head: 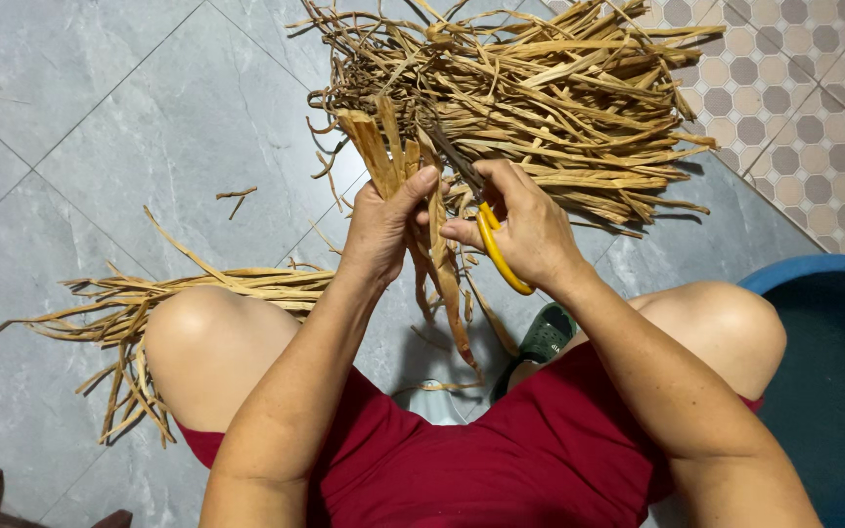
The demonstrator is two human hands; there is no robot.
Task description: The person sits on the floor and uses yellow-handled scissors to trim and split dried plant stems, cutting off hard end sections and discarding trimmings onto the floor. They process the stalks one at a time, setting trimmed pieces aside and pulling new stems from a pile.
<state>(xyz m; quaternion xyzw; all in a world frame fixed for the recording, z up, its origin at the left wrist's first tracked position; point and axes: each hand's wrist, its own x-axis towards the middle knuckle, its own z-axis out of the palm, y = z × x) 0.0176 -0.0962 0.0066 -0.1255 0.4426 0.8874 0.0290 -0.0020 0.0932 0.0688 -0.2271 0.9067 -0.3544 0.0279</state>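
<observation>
My left hand grips a small bunch of dried tan plant strips, their upper ends sticking up above my fist and the rest hanging down between my knees. My right hand holds yellow-handled scissors, the dark blades pointing up-left toward the top of the bunch. A big heap of the same dried strips lies on the floor just beyond both hands.
A smaller pile of strips lies by my left knee on the grey tiled floor. A blue tub stands at the right. A green sandal shows under my right leg. Patterned tiles begin at upper right.
</observation>
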